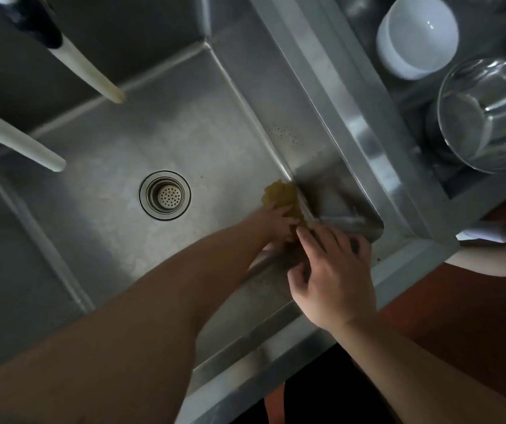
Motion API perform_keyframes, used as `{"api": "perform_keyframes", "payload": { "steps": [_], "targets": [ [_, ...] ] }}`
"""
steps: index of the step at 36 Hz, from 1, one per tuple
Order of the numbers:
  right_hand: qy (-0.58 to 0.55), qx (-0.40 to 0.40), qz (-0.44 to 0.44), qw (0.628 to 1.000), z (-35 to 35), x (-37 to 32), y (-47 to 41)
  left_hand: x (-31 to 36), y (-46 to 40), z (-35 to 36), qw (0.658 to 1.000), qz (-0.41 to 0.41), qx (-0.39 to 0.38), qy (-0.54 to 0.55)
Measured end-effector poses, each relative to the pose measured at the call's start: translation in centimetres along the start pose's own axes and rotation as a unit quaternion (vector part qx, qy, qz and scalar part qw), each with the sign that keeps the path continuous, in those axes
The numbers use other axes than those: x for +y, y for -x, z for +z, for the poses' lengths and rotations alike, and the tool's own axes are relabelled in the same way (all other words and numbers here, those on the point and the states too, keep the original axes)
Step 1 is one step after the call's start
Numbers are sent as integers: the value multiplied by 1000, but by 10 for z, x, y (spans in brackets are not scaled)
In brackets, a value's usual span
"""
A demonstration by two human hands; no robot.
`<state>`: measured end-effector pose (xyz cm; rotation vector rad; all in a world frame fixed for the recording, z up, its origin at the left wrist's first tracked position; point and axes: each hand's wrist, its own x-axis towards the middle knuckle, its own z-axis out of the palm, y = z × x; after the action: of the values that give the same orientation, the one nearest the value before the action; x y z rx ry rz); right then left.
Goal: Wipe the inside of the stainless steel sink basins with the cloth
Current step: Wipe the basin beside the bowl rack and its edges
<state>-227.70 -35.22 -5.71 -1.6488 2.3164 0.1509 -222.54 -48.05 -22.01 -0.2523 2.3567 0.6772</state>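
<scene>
Both forearms are showing bare to the frame's edge, with no sleeves on them. The left hand (276,221) and the right hand (331,276) are wearing no gloves, rings or watch.

A kitchen: a deep stainless steel sink basin (117,154) with a perforated round drain strainer (165,195); beside its rim, white ceramic bowls (416,35) and a clear glass bowl (487,114).
</scene>
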Motion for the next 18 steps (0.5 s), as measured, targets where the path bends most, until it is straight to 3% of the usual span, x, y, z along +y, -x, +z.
{"api": "perform_keyframes", "payload": {
  "steps": [7,9,10,12,14,16,18],
  "targets": [
    [0,-2,0,1000,-2,-1,2,-7,34,25,997,32,-57,-33],
    [2,5,1,1000,-2,-2,2,-9,47,31,998,35,-31,39],
    [2,10,1,1000,-1,-1,2,-10,55,34,993,24,18,114],
    [1,15,-1,1000,1,0,2,-14,74,42,939,-34,155,304],
    [7,0,-5,1000,2,1,2,-22,94,52,851,-137,265,433],
    [16,-22,-10,1000,2,1,1,-30,109,62,793,-254,306,461],
    [16,-28,-9,999,2,1,1,-41,113,67,787,-312,302,438]
  ]
}}
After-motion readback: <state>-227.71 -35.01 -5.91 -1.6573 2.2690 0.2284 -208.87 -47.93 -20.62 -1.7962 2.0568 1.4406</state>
